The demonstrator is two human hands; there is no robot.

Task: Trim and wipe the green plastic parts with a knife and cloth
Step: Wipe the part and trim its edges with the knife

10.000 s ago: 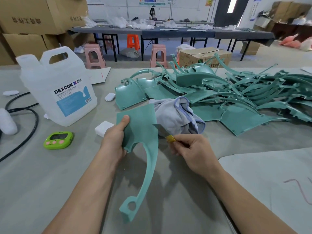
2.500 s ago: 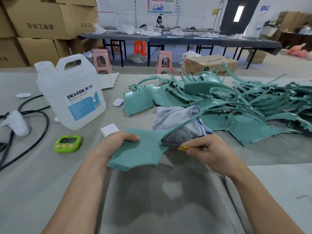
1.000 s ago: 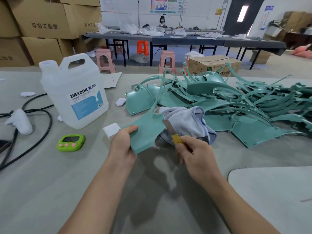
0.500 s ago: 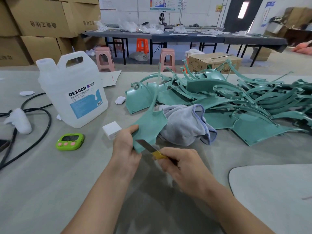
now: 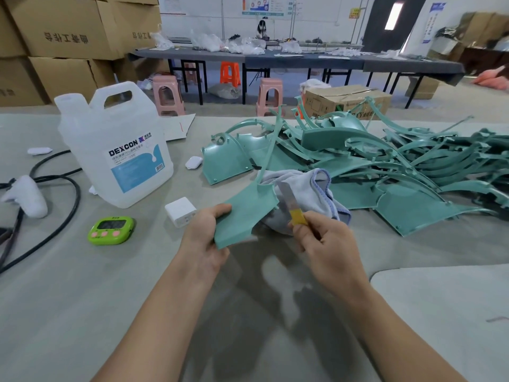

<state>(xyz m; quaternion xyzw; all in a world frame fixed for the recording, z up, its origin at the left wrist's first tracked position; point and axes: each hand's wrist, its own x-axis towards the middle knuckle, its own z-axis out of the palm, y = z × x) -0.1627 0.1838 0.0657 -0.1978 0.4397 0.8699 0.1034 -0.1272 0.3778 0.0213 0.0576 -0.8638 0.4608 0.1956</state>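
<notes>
Head view: the left hand [image 5: 203, 238] grips the flat green plastic part [image 5: 245, 213] above the grey table [image 5: 82, 299], the right hand [image 5: 327, 244] pinches a yellow-handled knife [image 5: 292, 205], blade just beside the part's edge, where a slip off the thin plastic could cut the left hand.

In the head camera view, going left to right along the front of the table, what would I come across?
white controller → green timer → white charger block → left hand → held green part → knife → right hand
</notes>
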